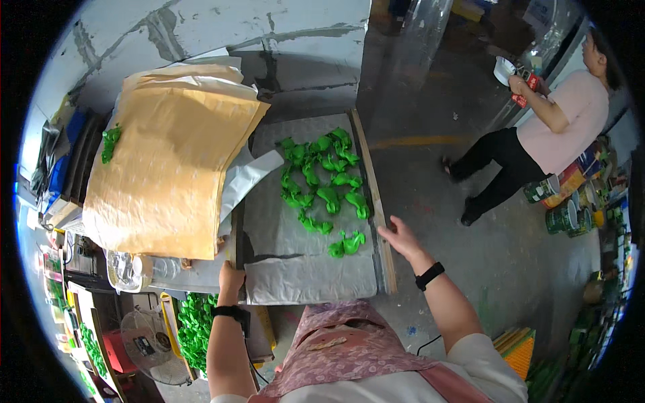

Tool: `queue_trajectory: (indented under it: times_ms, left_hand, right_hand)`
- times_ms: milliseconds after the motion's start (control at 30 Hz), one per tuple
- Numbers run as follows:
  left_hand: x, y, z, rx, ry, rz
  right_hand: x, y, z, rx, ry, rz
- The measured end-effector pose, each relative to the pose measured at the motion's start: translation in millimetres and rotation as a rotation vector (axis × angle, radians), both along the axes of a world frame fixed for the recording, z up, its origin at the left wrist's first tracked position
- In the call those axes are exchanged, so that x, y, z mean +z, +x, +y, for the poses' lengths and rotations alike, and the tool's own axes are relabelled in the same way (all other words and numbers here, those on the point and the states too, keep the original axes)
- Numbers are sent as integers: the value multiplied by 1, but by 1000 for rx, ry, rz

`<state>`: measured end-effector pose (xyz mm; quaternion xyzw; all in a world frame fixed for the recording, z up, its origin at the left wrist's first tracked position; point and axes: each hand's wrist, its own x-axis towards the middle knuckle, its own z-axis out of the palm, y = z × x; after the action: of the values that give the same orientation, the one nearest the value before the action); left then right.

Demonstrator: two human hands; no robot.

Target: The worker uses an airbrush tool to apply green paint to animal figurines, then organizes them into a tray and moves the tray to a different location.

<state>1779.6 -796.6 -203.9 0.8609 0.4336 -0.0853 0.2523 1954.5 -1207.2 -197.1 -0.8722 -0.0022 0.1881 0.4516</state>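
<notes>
A shallow wooden-sided tray (309, 277) lined with grey sheet lies in front of me. Several small, glossy, bright green moulded pieces (328, 199) are scattered on its far and middle parts; their exact kind is unclear. My left hand (230, 277) is closed around the near end of the tray's left wooden side, fingers partly hidden. Beside the right wooden rail (377, 208), my right hand (402, 238) has thumb and fingers apart, its thumb tip at the rail. Both wrists wear black bands.
Left of the tray, brown paper sheets (168, 161) cover a stack, with one green piece (111, 143) on top. Below stand clear containers (161, 267), a fan (149, 342) and a crate of green pieces (195, 329). Another person (557, 127) stands right, holding a white bowl (504, 70), near tins (561, 218).
</notes>
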Motion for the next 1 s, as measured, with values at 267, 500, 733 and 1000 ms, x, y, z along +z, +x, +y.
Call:
queue_trajectory:
  times_ms: [267, 500, 733, 1000]
  left_hand:
    - [2, 17, -16, 47, 208, -71]
    - [6, 21, -6, -3, 144, -2]
    - [20, 23, -17, 57, 19, -47]
    - [29, 35, -32, 625, -766, -179]
  right_hand:
    - [-11, 17, 24, -115, 223, 274]
    - [-7, 29, 29, -87, 242, 342]
    - [5, 35, 25, -193, 210, 459]
    - [-5, 69, 10, -355, 326, 713]
